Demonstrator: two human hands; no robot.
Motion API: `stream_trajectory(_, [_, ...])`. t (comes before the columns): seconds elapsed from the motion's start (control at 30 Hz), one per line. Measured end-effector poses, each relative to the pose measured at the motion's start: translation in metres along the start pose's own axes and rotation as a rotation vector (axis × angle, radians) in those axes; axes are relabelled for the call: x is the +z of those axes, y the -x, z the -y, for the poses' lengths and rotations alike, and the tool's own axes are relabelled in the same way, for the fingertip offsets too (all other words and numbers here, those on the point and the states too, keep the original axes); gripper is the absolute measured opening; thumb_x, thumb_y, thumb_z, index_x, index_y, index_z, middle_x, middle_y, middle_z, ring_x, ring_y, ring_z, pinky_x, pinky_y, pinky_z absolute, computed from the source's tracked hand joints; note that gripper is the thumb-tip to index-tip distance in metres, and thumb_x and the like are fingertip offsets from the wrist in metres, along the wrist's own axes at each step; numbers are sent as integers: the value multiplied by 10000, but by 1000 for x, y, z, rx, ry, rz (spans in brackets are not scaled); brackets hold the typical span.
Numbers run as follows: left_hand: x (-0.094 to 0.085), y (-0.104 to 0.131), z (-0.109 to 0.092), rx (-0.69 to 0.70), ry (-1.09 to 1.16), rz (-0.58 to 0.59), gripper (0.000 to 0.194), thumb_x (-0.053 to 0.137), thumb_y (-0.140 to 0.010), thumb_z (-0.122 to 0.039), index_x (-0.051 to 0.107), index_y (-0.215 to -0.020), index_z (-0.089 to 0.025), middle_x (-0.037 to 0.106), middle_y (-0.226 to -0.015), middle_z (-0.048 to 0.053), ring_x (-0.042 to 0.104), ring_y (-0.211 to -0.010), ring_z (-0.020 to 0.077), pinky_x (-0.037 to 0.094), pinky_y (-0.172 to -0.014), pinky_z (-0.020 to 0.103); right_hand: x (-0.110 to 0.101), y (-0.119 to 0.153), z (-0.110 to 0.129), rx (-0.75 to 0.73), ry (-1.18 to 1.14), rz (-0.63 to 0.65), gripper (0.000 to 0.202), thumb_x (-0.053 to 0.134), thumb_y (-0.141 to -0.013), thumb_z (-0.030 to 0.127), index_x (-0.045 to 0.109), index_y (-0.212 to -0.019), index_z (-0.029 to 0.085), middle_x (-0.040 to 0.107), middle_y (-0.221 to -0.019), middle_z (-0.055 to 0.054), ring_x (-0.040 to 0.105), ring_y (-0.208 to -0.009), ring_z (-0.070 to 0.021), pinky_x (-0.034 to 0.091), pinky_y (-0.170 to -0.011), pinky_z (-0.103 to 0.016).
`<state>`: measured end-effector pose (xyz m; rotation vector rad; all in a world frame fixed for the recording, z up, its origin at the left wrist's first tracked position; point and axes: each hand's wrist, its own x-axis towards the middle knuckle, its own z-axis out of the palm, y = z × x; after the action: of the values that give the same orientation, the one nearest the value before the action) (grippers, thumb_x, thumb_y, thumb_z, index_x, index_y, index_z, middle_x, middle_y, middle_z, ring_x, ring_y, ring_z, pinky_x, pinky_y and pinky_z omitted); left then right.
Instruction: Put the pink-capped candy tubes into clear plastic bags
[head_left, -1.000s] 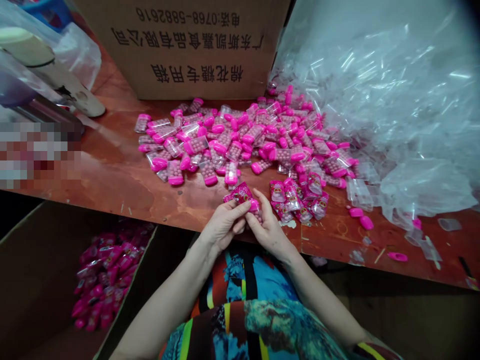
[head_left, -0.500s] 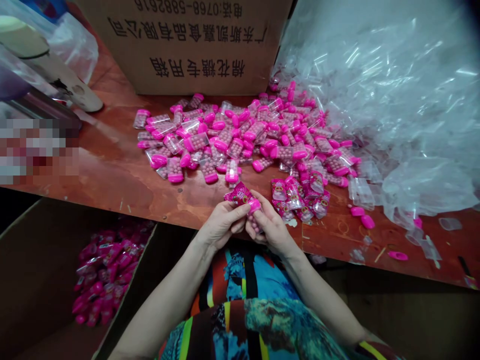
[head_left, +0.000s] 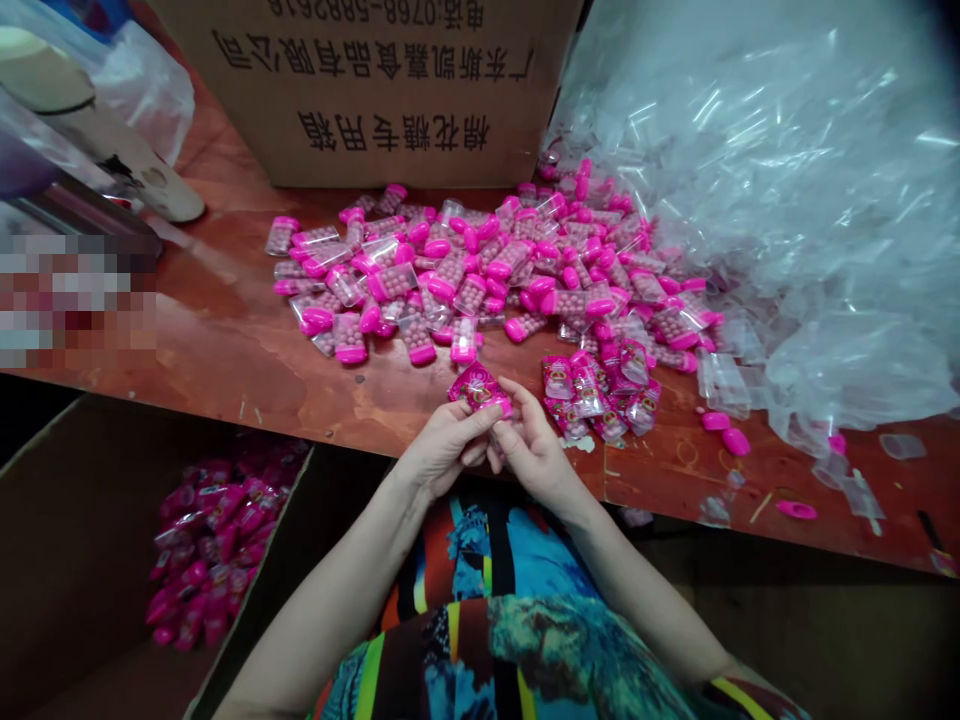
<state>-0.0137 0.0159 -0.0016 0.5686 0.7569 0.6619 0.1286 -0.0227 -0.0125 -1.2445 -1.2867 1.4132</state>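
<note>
Pink and shiny, the sachet is held over the near edge of the table, between two bare hands. In the head view, the left hand is clamped on the sachet's near left part, thumb on top. The right hand is closed on its near right end, thumb and fingers bent together there; the fingers hide much of that end. The sachet's printed far end sticks out beyond the fingertips, towards a broad heap of clear tubes with pink caps and small pale pink balls inside. Just right of the right hand lies a small pile of filled packets, near the heap's near side. Farther right on the table are loose caps, with empty clear sleeves beside them, and a big spread of clear plastic fills the far right. A carton with upside-down print stands behind the heap. At the far left, a pale bottle lies tilted near a thin bag. Below the table's near edge, on the left, an open box holds many pink packs.
</note>
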Motion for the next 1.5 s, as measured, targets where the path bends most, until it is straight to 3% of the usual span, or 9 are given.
stream_trajectory(0.13, [-2, 0, 2, 21, 55, -102, 341, 820, -750, -392, 623, -684, -122, 452, -426, -64, 304, -360, 16, 205, -415, 179, -5, 4, -1, -14, 196, 23, 703, 578, -962, 418, 229, -1549, 251, 639, -844, -22, 617, -680, -170, 512, -638, -319])
stream_trajectory(0.33, [0, 1, 6, -12, 50, -26, 301, 791, -780, -385, 688, -788, -102, 474, -433, -44, 374, -390, 45, 234, -429, 187, -3, 6, 0, 105, -253, 44, 646, 540, -965, 485, 259, -1510, 281, 536, -756, 34, 527, -573, -127, 473, -568, -283])
stream_trajectory(0.57, [0, 5, 4, -17, 18, -19, 328, 814, -750, -398, 656, -709, -113, 472, -449, -47, 323, -373, 24, 217, -421, 185, -15, 9, 5, 11, 126, 89, 626, 583, -957, 378, 315, -1512, 269, 616, -819, -17, 570, -645, -165, 489, -627, -318])
stream_trajectory(0.77, [6, 4, -2, 46, 44, -58, 348, 805, -760, -412, 710, -839, -87, 505, -498, -39, 285, -369, 5, 189, -421, 189, -11, 12, 2, 92, -185, 36, 568, 571, -968, 423, 333, -1465, 286, 568, -815, 22, 544, -647, -123, 475, -599, -251])
stream_trajectory(1.03, [6, 4, 5, 8, 119, -54, 353, 760, -806, -448, 641, -743, -121, 456, -426, -56, 280, -353, 25, 222, -416, 187, -5, 14, 2, 42, -5, -31, 583, 561, -978, 380, 319, -1502, 294, 519, -1381, -101, 592, -1143, -185, 483, -1010, -369])
stream_trajectory(1.13, [8, 3, 5, 18, 167, -59, 359, 752, -807, -456, 649, -742, -118, 467, -453, -56, 269, -356, 23, 250, -414, 189, -8, 12, 3, 107, -174, -6, 576, 602, -952, 405, 362, -1468, 313, 609, -1162, -58, 629, -863, -129, 543, -746, -262])
stream_trajectory(1.23, [10, 3, 6, 42, 164, -88, 360, 768, -787, -451, 664, -753, -109, 454, -449, -60, 284, -360, 22, 252, -410, 182, -11, 12, 5, 225, -406, 80, 609, 574, -956, 464, 319, -1489, 317, 516, -681, 67, 361, -441, -68, 300, -395, -154])
stream_trajectory(1.3, [11, 2, 6, 62, 163, -94, 364, 747, -801, -465, 669, -769, -111, 453, -437, -56, 309, -358, 31, 261, -410, 182, -12, 12, 7, 243, -481, 110, 632, 553, -962, 486, 281, -1507, 316, 423, -585, 108, 216, -392, -57, 179, -364, -146])
stream_trajectory(1.5, [9, 2, -1, 21, 237, -83, 325, 556, -908, -403, 605, -702, -156, 458, -408, -33, 361, -325, 75, 313, -417, 214, -13, 15, 3, 197, -434, 48, 680, 578, -956, 452, 244, -1529, 300, 507, -612, 90, 263, -389, -54, 219, -376, -158])
